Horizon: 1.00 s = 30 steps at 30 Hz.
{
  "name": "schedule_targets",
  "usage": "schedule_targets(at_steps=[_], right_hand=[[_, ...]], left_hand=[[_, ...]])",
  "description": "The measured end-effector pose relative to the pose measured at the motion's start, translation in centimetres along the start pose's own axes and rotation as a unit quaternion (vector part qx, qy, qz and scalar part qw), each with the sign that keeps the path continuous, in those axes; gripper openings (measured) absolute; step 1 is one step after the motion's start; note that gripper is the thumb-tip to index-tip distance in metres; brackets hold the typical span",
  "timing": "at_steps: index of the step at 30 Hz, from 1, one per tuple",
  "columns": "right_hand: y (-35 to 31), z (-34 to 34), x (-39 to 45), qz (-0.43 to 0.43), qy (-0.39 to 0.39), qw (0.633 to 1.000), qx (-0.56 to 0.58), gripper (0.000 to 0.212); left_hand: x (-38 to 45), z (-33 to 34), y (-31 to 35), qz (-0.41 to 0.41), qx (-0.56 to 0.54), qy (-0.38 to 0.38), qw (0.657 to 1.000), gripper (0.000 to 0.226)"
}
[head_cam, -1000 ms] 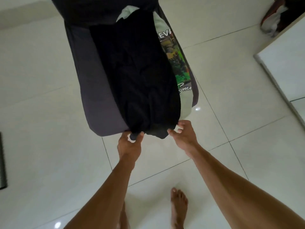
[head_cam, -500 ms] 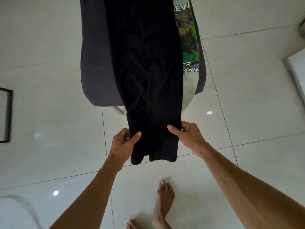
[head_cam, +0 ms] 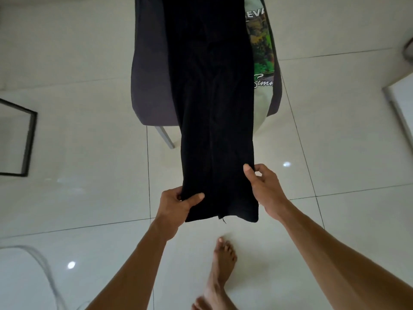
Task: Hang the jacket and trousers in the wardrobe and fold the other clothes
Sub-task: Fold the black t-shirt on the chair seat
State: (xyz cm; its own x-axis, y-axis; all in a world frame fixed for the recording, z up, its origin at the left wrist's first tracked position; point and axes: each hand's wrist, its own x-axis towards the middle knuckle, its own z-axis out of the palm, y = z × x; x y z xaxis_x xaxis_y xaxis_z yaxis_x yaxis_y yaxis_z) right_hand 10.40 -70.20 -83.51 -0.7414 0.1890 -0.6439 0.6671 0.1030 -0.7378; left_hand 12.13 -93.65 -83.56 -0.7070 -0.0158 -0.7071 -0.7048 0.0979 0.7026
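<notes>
Glossy pale floor tiles (head_cam: pixel 89 135) with thin dark grout lines spread under everything you see, catching small bright reflections of light. Your left hand (head_cam: pixel 176 203) pinches the left edge of the long black trousers (head_cam: pixel 214 108) near their hem, thumb laid across the front of the cloth and fingers curled behind it. Your right hand (head_cam: pixel 263 186) grips the opposite edge a little higher, thumb on the front and fingers tucked round the back, so both hands are clamped on the same garment with the cloth stretched flat between them. Just below your hands the two leg hems hang free, with a short loose thread dangling from the middle. Away from your hands the trousers run up over the dark grey padded chair (head_cam: pixel 152 86), covering most of its seat. Beyond your right hand, a pale printed T-shirt with a green picture and lettering (head_cam: pixel 261 52) lies on the chair, partly under the trousers. One grey metal chair leg (head_cam: pixel 166 138) shows beyond your left hand. Far out to the left of your left hand stands a thin black rectangular frame (head_cam: pixel 28 139), and a pale curved cable (head_cam: pixel 44 271) lies on the tiles near your left forearm. Your bare foot (head_cam: pixel 220 269) rests on the floor below your hands, between your forearms.
</notes>
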Motion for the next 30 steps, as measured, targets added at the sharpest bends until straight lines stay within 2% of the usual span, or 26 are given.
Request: schedule_targets(at_steps=[4,6,9,13,16,19,20,22,24,27,30], right_hand=[[0.6,-0.1,-1.2,0.045,-0.103,0.992,0.059,0.03],[0.8,-0.1,-1.7,0.062,-0.117,0.986,0.097,0.027],[1.0,-0.3,-1.8,0.07,-0.102,0.983,0.137,0.026],[1.3,-0.6,-2.0,0.038,-0.063,0.993,0.094,0.027],[1.5,-0.7,-2.7,0.01,-0.024,0.998,0.05,0.026],[1.3,-0.6,-3.3,-0.002,-0.011,0.999,0.034,0.021],[1.1,-0.6,-3.4,-0.004,-0.014,0.999,0.037,0.019],[0.7,-0.5,-3.7,-0.006,-0.024,0.998,0.058,0.017],[0.4,-0.5,-3.9,-0.007,-0.034,0.996,0.078,0.016],[0.6,-0.6,-3.8,-0.002,-0.042,0.994,0.098,0.015],[1.3,-0.6,-3.7,-0.007,-0.029,0.997,0.077,0.014]], left_hand=[[-1.0,0.6,-0.2,0.021,-0.024,-0.02,0.999,0.037],[-1.3,1.1,0.0,0.029,-0.058,-0.031,0.997,0.034],[-1.0,1.6,0.9,-0.013,-0.13,0.008,0.991,0.037],[-1.3,2.5,0.7,0.032,-0.016,0.068,0.997,0.028],[-3.6,3.3,0.2,0.064,0.017,0.127,0.99,0.017],[-5.5,3.9,-0.7,0.092,0.057,0.129,0.986,0.023],[-6.0,4.0,-0.6,0.087,0.04,0.111,0.989,0.028],[-6.2,4.0,0.3,0.037,-0.105,0.062,0.992,0.046],[-4.8,3.8,1.4,-0.052,-0.234,0.051,0.97,0.054],[-2.6,3.4,2.3,-0.102,-0.235,0.052,0.965,0.026],[-2.0,2.7,1.9,-0.091,-0.237,0.049,0.966,0.042]])
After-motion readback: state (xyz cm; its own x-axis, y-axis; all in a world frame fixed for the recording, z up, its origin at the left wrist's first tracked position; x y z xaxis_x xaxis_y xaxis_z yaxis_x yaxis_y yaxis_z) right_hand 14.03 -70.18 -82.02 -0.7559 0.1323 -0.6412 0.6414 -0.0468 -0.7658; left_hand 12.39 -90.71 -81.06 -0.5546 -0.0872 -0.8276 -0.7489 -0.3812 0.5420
